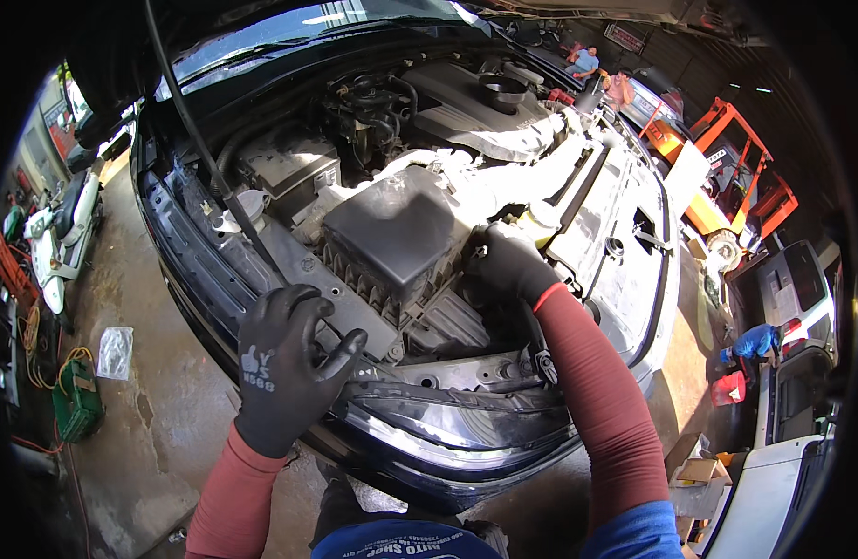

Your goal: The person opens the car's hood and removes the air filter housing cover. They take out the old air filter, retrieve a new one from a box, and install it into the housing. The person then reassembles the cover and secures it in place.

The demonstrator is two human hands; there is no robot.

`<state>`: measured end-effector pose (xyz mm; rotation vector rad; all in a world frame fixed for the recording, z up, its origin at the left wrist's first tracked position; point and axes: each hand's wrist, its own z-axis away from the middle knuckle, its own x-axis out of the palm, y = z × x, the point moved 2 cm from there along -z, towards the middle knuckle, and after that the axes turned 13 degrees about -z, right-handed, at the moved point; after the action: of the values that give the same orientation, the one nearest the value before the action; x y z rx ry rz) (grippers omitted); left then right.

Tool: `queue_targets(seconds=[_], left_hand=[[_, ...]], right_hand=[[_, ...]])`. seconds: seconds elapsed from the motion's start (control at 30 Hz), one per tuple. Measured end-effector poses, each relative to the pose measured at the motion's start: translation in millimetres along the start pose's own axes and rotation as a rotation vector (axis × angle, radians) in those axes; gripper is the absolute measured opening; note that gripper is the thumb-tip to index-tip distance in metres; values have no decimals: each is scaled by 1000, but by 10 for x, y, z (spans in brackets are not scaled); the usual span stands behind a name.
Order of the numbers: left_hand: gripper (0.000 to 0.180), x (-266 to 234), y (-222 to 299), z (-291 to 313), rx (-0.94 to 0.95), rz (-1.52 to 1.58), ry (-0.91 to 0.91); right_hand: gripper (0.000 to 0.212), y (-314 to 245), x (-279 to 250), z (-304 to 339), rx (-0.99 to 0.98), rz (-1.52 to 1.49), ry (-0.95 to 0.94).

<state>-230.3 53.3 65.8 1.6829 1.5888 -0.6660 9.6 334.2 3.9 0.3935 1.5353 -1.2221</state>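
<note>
A black air filter box [396,228] sits in the front of a car's open engine bay. My right hand [508,265], in a black glove, is at the box's right side. Its fingers are bent in against the edge, by a small light metal bit, and what they grip is mostly hidden. My left hand [294,363], gloved too, hovers by the front panel [354,321] with fingers apart and slightly curled, holding nothing. Beside my right hand is a pale yellowish reservoir [541,222]. The black engine cover [475,107] lies farther back.
A prop rod [191,121] slants up on the left. The headlight [447,424] and bumper are nearest me. On the left floor are a green crate [77,401] and a plastic bag [116,353]. At right stand an orange machine [718,177] and a bending person [753,343].
</note>
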Motion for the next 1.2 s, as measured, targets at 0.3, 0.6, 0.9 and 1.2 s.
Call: queue_targets(seconds=[0.3,0.6,0.9,1.2], left_hand=[[44,918,438,-468,-23,-453,-392],[45,1222,245,-354,-65,-271,-313],[39,1186,231,-390,-56,-178,-258],[35,1070,180,-498,5,-67,-315]], right_hand=[[57,37,355,-64,12,6,28],[85,-123,197,106,8,-15,-75],[77,-174,194,215,-36,-55,49],[82,-151,209,158,32,-123,-3]])
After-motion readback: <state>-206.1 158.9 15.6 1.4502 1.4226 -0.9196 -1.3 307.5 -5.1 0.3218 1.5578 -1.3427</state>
